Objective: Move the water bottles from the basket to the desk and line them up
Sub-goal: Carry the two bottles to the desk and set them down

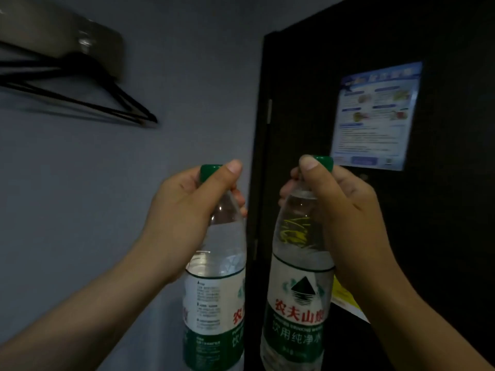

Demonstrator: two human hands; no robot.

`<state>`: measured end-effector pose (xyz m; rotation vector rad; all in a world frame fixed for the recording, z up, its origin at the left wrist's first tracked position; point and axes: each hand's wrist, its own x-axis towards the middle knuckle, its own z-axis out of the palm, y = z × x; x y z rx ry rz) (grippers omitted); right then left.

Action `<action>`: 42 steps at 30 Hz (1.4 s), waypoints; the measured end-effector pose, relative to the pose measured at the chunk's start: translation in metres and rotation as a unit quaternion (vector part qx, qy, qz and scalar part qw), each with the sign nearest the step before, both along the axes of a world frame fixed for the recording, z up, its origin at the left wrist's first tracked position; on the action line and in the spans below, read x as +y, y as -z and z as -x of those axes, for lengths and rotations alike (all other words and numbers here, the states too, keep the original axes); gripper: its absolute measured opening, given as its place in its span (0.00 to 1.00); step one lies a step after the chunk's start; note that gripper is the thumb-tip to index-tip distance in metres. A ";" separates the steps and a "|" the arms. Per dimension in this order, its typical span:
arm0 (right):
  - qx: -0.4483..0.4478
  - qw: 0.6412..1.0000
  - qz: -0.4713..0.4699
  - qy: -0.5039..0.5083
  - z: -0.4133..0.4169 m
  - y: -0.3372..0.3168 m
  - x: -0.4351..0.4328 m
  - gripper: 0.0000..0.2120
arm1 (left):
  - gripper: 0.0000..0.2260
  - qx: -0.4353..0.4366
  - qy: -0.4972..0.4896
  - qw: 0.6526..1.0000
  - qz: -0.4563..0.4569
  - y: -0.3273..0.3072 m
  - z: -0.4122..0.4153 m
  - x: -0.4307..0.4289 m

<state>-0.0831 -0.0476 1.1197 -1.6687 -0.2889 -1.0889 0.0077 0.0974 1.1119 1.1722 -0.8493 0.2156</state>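
Near the middle of the view, two clear water bottles hang upright side by side, close together but not touching, in front of a dim room wall. The left hand [182,218], coming in from 8 o'clock, grips the left bottle [209,298] round its neck and shoulder. Its thumb lies up along the green cap [210,172] and its fingers curl round the far side. The right hand [345,210], coming in from 4 o'clock, grips the right bottle [297,311] the same way, with the thumb tip pressed against that bottle's green cap [326,162]. Both bottles carry white and green labels with red Chinese characters, and their lower ends run out of view at 6 o'clock.

Behind the left bottle is a grey-blue wall [160,116]. At 10 o'clock, black clothes hangers [88,100] jut out below a blurred grey fixture [67,33]. Behind the right bottle, from 12 to 4 o'clock, stands a dark door [308,103]. A blue and white printed notice [375,116] is stuck on it at 2 o'clock. Just beside the right wrist, at 4 o'clock, a yellow sheet [345,295] shows partly.
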 end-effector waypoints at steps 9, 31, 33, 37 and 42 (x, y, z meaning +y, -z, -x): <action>0.031 0.969 -0.038 -0.240 -0.040 0.022 0.064 0.17 | 0.14 0.015 -0.246 0.969 -0.004 0.012 0.053 0.081; 0.009 0.799 -0.029 -0.601 0.035 0.032 0.453 0.15 | 0.15 0.015 -0.594 0.804 -0.030 0.010 0.259 0.407; 0.011 0.782 -0.026 -0.623 0.043 0.035 0.489 0.15 | 0.15 0.021 -0.624 0.780 -0.039 0.014 0.272 0.436; 0.008 0.731 -0.025 -0.682 0.053 0.042 0.557 0.13 | 0.14 0.030 -0.662 0.748 -0.039 0.022 0.290 0.491; 0.017 0.683 -0.023 -0.730 0.051 0.049 0.641 0.14 | 0.18 0.031 -0.710 0.702 -0.039 0.030 0.298 0.556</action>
